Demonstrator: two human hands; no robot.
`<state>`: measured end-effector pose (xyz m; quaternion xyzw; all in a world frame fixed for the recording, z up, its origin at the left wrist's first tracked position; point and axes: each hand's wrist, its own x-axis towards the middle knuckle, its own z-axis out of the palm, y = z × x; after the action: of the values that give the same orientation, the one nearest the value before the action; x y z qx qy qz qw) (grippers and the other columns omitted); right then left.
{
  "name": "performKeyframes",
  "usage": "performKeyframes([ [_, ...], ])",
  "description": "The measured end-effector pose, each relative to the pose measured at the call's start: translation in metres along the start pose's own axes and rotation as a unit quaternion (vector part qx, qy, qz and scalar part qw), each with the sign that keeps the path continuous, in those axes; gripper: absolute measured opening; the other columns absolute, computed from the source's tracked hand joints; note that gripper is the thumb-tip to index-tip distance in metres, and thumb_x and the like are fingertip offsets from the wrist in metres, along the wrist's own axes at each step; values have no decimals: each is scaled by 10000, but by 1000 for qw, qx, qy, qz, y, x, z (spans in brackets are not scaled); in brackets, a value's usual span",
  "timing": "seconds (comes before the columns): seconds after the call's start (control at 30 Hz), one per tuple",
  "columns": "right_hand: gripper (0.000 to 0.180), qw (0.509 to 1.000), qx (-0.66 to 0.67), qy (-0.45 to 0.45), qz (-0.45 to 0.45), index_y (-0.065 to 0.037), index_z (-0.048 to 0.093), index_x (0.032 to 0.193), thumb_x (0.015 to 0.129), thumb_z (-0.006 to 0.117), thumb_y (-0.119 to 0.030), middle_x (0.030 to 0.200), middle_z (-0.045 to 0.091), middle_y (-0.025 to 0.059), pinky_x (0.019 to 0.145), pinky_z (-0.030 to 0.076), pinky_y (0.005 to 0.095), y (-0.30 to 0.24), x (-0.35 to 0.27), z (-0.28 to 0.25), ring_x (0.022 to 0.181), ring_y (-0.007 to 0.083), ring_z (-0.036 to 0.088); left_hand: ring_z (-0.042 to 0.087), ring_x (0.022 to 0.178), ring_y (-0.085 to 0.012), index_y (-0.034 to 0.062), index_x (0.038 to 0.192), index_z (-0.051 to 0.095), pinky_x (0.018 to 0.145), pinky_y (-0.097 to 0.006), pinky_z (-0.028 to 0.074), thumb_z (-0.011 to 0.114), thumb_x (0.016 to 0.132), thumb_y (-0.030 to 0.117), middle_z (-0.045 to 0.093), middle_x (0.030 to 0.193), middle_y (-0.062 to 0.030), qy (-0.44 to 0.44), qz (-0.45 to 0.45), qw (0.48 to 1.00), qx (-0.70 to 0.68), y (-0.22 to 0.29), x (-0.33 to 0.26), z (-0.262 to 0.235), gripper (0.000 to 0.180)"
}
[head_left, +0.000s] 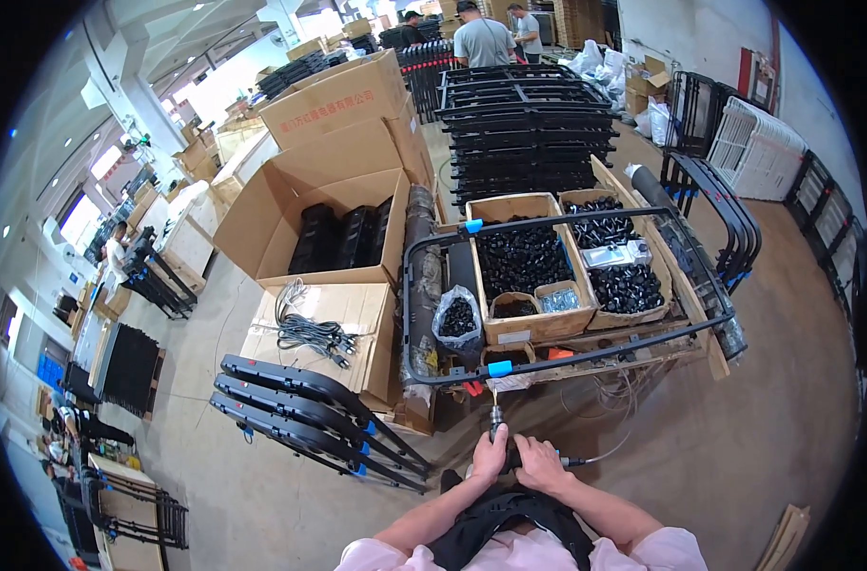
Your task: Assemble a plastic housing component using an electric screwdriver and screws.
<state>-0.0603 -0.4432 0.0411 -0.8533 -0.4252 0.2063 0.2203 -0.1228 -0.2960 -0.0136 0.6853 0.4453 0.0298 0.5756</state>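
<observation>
Driver (pixel 496 417), grasped by left hand (pixel 491 457) and right hand (pixel 540 464), points at near edge of black frame (pixel 407 312); square alignment likely helps.

Bright overall, with washed-out windows (pixel 79 221) at left and small ceiling lamps (pixel 56 178) glowing white; the centre looks fairly crisp, while straight edges bow toward the black fisheye rim.

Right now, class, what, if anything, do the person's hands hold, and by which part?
A power tool: the left hand grips its front, by the chuck; the right hand lies over its rear, exact grip hidden.
</observation>
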Motion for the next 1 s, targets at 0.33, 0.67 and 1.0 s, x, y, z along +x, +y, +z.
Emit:
performKeyframes([
  [0.33, 774, 997, 8, 72, -5, 33, 473, 1402, 727, 783, -183, 1124, 669, 258, 904, 500, 538, 10, 2, -8, 1029, 457, 658, 697, 933, -376, -19, 1058, 669, 854, -470, 522, 579, 1007, 613, 714, 950, -236, 1, 38, 999, -11, 11, 10, 11, 640],
  [0.67, 773, 997, 24, 72, -14, 51, 473, 1390, 719, 773, -188, 1115, 687, 266, 902, 507, 529, 17, 4, -7, 1026, 446, 673, 695, 901, -350, -27, 1049, 670, 830, -464, 525, 590, 1004, 604, 719, 941, -221, 3, 40, 999, -7, 11, 11, 12, 637],
  [1.0, 752, 995, 10, 91, -45, 58, 480, 1381, 713, 743, -167, 1075, 691, 248, 859, 503, 516, 22, 5, 4, 1005, 421, 680, 674, 836, -296, -30, 1029, 673, 787, -452, 524, 611, 1007, 575, 703, 884, -197, 15, 27, 999, -20, 7, 7, 11, 608],
])
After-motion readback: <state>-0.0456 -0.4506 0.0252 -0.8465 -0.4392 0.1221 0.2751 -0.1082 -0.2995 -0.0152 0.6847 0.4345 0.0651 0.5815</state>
